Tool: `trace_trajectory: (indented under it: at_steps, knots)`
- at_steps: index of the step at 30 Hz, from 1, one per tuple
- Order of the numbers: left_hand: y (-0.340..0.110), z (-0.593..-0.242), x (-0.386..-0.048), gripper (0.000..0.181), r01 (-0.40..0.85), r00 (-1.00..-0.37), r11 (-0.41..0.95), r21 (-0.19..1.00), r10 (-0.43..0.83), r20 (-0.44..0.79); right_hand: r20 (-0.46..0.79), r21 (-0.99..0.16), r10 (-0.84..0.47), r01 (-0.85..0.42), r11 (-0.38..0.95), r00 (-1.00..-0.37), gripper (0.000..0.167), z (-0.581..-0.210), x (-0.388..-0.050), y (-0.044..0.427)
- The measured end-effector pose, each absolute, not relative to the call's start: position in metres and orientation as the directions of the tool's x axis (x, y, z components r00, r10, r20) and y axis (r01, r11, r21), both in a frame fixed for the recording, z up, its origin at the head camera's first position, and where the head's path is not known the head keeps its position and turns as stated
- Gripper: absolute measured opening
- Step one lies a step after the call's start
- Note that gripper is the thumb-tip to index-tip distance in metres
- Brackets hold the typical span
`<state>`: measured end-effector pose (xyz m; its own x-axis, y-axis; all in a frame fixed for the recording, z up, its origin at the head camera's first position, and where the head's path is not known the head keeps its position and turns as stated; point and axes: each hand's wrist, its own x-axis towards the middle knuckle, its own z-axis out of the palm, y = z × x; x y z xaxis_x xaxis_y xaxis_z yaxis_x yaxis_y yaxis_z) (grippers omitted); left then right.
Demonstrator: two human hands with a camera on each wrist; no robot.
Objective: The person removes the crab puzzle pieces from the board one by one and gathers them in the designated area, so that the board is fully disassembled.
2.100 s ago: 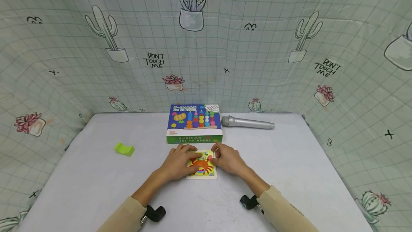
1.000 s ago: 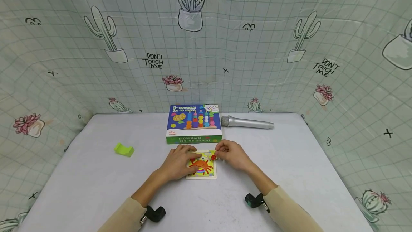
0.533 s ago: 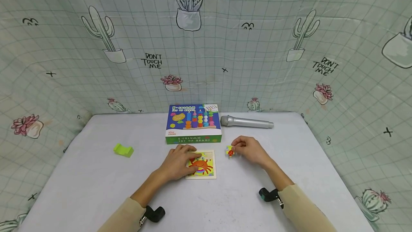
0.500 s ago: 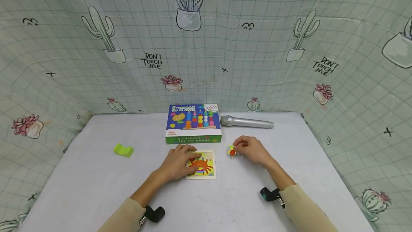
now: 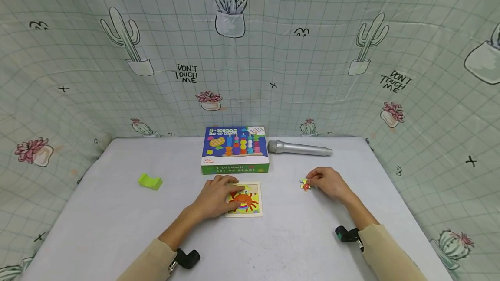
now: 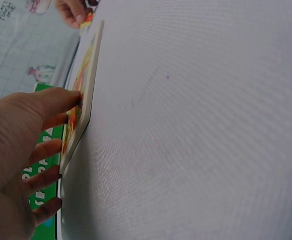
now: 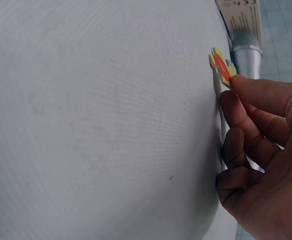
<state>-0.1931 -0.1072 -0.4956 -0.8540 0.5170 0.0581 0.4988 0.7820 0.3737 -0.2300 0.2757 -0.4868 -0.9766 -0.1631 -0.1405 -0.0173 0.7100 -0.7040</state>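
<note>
A jigsaw puzzle with an orange crab (image 5: 250, 200) lies flat in a pale square frame near the table's middle. My left hand (image 5: 214, 196) rests on its left part, covering some of the picture. In the left wrist view, the thumb (image 6: 61, 101) presses the puzzle's face and the other fingers are spread along its edge. At the puzzle's top right corner the pale backing shows. Off to the right, my right hand (image 5: 330, 182) pinches a small yellow and red puzzle piece (image 5: 305, 184) between thumb and fingers. The right wrist view shows that puzzle piece (image 7: 220, 66) tilted, close to the table.
A blue and green bead-set box (image 5: 235, 150) stands just behind the puzzle. Beside it, to the right, lies a silver microphone (image 5: 300, 148). A lime-green curved block (image 5: 150, 181) sits on the left of the white table (image 5: 265, 246). A patterned cloth (image 5: 269, 107) hangs behind.
My right hand has drawn the puzzle piece out of the puzzle's top right corner and carried it rightward across the table. The left hand has stayed on the puzzle.
</note>
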Motion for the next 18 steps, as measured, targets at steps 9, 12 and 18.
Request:
trace_trajectory:
  at_steps: [9,12,18]
  knots:
    - [-0.1072,-0.4933,-0.1919,0.045,0.497,-0.854,0.776,0.389,0.518,0.059,-0.152,-0.675,-0.160,-0.016,0.738,-0.975,0.014,-0.4902,-0.2358,0.2773]
    - [-0.1072,-0.4927,-0.1915,0.045,0.498,-0.853,0.774,0.391,0.518,0.060,-0.164,-0.664,-0.145,0.001,0.748,-0.976,0.013,-0.4912,-0.2368,0.2766]
    - [-0.1075,-0.4942,-0.1919,0.045,0.501,-0.852,0.775,0.386,0.519,0.065,-0.147,-0.644,-0.139,-0.012,0.765,-0.979,0.011,-0.4924,-0.2373,0.2757]
